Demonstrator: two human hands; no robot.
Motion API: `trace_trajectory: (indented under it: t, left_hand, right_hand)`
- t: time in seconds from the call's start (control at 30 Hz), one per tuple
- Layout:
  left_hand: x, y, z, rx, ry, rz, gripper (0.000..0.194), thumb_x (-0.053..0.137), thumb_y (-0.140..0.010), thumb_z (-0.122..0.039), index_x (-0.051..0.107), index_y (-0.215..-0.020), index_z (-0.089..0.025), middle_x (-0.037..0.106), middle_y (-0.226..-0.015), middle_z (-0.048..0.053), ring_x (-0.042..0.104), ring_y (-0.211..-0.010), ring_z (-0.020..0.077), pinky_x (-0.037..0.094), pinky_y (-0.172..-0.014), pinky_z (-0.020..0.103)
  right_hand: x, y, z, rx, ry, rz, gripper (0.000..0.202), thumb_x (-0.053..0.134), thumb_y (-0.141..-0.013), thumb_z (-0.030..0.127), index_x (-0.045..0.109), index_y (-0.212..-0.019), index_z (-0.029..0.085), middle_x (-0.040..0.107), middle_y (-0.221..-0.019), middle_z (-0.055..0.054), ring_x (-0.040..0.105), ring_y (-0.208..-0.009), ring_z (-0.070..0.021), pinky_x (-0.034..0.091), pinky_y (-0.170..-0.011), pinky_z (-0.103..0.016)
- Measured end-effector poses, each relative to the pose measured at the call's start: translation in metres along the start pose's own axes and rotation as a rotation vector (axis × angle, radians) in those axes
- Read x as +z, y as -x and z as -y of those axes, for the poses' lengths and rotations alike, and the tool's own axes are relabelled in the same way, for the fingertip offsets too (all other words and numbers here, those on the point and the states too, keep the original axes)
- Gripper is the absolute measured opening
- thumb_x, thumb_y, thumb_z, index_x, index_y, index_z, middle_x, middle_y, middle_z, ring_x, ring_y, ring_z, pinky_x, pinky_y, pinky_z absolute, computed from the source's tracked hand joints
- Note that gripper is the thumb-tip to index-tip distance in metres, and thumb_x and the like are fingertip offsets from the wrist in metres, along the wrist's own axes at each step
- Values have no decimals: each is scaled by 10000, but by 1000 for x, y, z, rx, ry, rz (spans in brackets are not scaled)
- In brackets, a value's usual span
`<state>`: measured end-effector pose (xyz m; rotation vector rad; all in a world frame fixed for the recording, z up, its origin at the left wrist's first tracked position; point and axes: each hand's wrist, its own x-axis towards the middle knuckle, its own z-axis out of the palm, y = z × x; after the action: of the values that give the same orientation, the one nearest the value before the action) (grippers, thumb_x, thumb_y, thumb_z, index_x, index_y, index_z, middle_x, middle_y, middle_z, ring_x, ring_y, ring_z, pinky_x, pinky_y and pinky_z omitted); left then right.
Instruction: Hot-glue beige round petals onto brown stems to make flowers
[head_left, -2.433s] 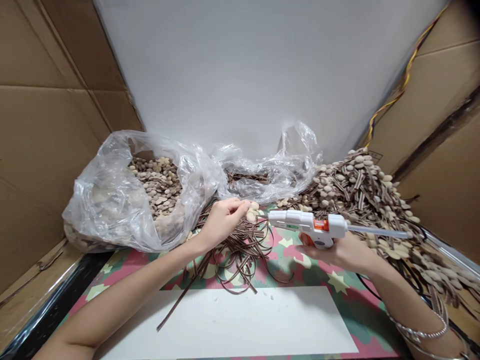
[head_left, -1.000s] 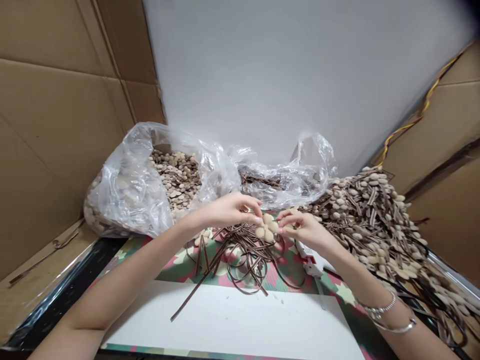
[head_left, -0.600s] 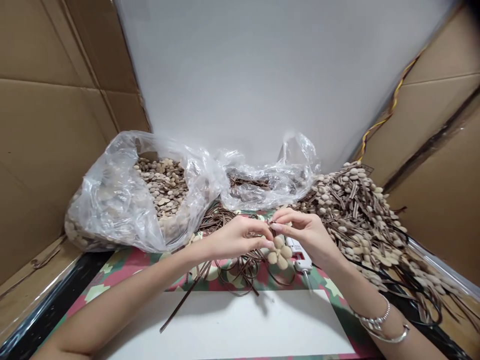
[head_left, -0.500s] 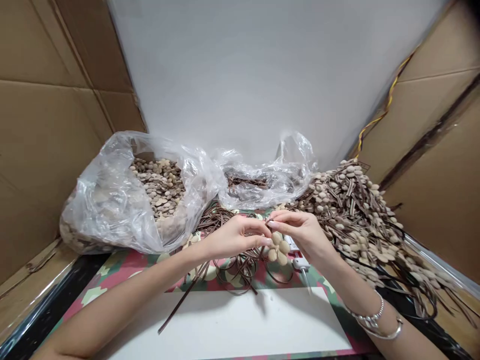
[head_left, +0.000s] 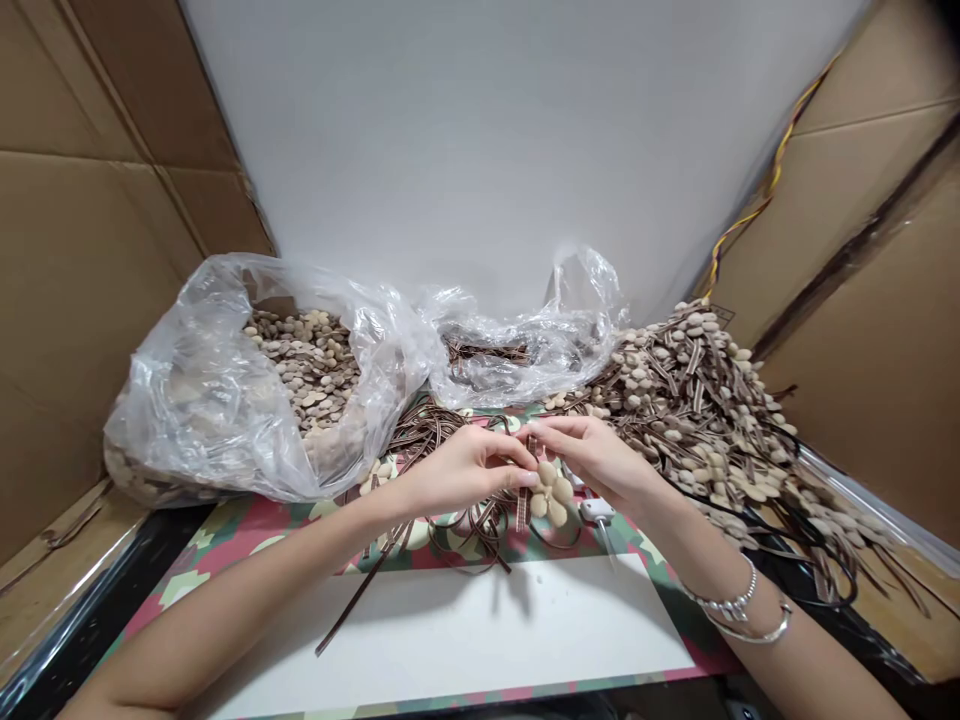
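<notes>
Near the middle, my left hand (head_left: pixel 480 468) pinches a brown striped ribbon (head_left: pixel 523 508) beside a beige flower (head_left: pixel 551 493) with rounded petals. The ribbon hangs down at the flower's left side. My right hand (head_left: pixel 596 455) is closed at the ribbon's upper part, its fingertips close to those of my left hand. Fingers partly hide how the flower and ribbon meet. Just below my right hand lies a white tool (head_left: pixel 598 511) with a thin tip. Loose striped ribbons (head_left: pixel 431 428) are heaped behind and under my left hand.
A plastic bag (head_left: pixel 202 400) full of beige flowers stands at the left. Another bag (head_left: pixel 517 375) holds ribbons at the back. Flowers with ribbons (head_left: pixel 690 400) are piled at the right. A white board (head_left: pixel 465 640) lies in front, and cardboard walls (head_left: pixel 82 290) flank the table.
A ribbon length now hangs below my fingers beside the flower. My right hand's fingers have shifted slightly left and up around the ribbon. The whole view has shifted a little.
</notes>
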<state>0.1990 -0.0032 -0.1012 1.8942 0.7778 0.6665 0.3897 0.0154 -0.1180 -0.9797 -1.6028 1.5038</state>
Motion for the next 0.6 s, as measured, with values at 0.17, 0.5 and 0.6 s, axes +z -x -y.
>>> trace_trajectory:
  t: [0.17, 0.5, 0.6]
  left_hand:
    - [2, -1, 1, -10, -38, 27, 152, 574, -796, -204, 679, -856, -112, 687, -850, 56, 601, -772, 133, 445, -723, 223]
    - [1, 0, 4, 2, -166, 70, 155, 571, -795, -191, 696, -862, -127, 692, -779, 33, 588, -703, 111, 426, -664, 188]
    - [1, 0, 3, -11, -135, 103, 175, 562, -805, -218, 694, -877, -128, 694, -824, 43, 595, -741, 122, 427, -670, 193]
  right_hand:
    - [-2, 1, -1, -21, 90, 2, 250, 625, -766, 391, 664, -732, 146, 592, -699, -17, 494, -650, -107, 360, -602, -237]
    - [4, 5, 5, -297, 486, -101, 240, 508, -846, 367, 606, -745, 173, 578, -721, -12, 505, -667, -126, 380, -602, -235]
    - [4, 7, 7, -338, 556, -118, 230, 492, -865, 323, 582, -718, 172, 556, -684, -3, 493, -645, -119, 369, -580, -223]
